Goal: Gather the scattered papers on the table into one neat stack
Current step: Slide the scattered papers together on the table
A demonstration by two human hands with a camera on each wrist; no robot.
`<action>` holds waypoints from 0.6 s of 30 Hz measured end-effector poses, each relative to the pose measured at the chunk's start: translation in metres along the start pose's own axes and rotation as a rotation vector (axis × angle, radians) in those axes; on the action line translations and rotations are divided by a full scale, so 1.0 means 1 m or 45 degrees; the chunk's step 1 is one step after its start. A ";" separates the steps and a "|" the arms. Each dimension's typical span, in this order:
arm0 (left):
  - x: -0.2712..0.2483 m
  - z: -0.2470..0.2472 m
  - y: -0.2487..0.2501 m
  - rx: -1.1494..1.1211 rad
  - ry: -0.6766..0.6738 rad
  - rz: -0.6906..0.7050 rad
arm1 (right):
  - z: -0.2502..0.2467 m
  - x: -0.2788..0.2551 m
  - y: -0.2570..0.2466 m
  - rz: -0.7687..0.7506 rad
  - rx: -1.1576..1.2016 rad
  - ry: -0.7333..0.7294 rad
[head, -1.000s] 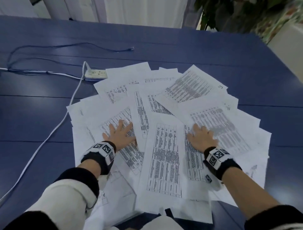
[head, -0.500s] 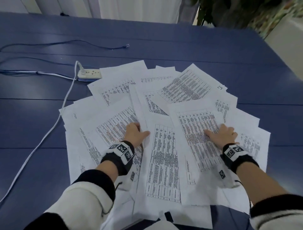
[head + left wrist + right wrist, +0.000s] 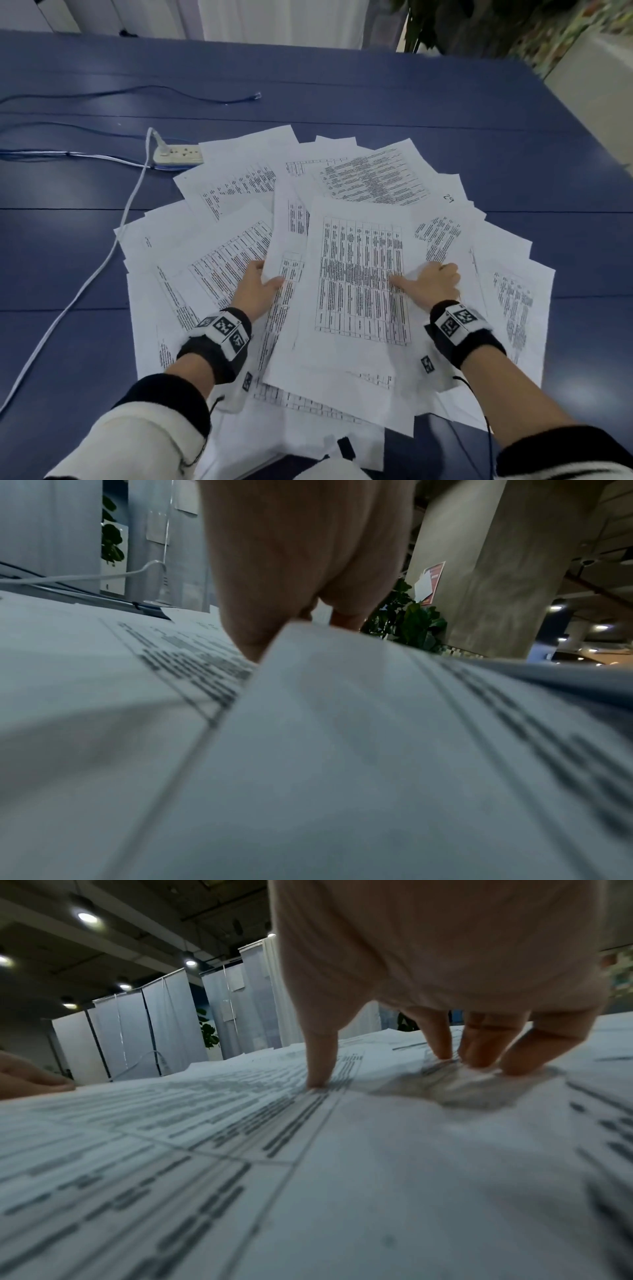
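At the middle of the fan of papers [image 3: 239, 260], the two hands work either side of one top sheet [image 3: 359, 284] printed with a table. The left hand [image 3: 257, 291] pinches a sheet edge on that sheet's left, thumb on top and fingers tucked beneath; the left wrist view shows the paper edge caught against the fingers. The right hand [image 3: 433, 284] presses on the sheet's right edge, thumb planted on the print and fingers [image 3: 479, 1047] curled down, bunching a small wrinkle of paper under them. A second ago both palms lay flat and spread, well apart; since then they have closed toward each other, and the tabled sheet has slid over its neighbours to the centre. This suggests the gathering has begun but barely: most papers still lie fanned and overlapping on the blue table [image 3: 479, 120] around that sheet, reaching beyond it as far as the power strip [image 3: 178, 155] and its white cable [image 3: 113, 246]. The wrinkle hints that dragging harder could crease a page.
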State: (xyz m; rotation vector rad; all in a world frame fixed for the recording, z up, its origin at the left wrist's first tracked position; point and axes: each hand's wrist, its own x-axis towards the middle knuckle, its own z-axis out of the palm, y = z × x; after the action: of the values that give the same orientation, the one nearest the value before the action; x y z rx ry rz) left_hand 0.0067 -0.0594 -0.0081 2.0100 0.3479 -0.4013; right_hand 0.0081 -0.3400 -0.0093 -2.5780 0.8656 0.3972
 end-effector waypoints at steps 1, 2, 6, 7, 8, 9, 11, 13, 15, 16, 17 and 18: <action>-0.001 -0.002 -0.001 0.023 0.050 0.005 | 0.001 0.000 -0.004 -0.035 0.006 0.001; -0.002 -0.003 -0.001 0.023 0.070 0.002 | 0.003 -0.001 -0.007 -0.076 0.029 -0.009; -0.006 0.001 0.005 -0.096 -0.102 -0.021 | 0.016 -0.015 -0.022 -0.312 0.116 -0.134; -0.006 0.003 0.008 -0.079 -0.150 -0.012 | 0.018 -0.017 -0.026 -0.362 0.115 -0.191; -0.005 0.004 0.008 -0.050 -0.174 -0.014 | 0.019 -0.015 -0.028 -0.385 0.127 -0.257; -0.003 0.005 0.007 -0.024 -0.173 -0.008 | 0.017 -0.011 -0.030 -0.390 0.167 -0.298; -0.001 0.002 0.006 -0.007 -0.143 -0.024 | 0.008 0.003 -0.032 -0.359 0.331 -0.231; 0.000 -0.004 0.004 0.004 -0.146 -0.034 | -0.007 0.023 -0.034 -0.248 0.444 -0.010; -0.001 -0.011 0.003 -0.004 -0.174 -0.029 | -0.024 0.043 -0.039 -0.083 0.382 0.125; -0.001 -0.016 0.003 0.002 -0.183 -0.045 | -0.029 0.055 -0.041 0.003 0.304 0.130; -0.002 -0.020 0.002 0.008 -0.189 -0.035 | -0.035 0.064 -0.041 0.076 0.185 0.100; -0.001 -0.024 0.000 0.000 -0.196 -0.042 | -0.036 0.073 -0.041 0.114 0.058 0.052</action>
State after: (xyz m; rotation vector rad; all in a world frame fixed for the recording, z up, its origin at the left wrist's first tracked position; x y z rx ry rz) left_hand 0.0093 -0.0377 0.0029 1.9610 0.2850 -0.5731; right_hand 0.0949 -0.3640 0.0057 -2.5199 0.9958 0.3469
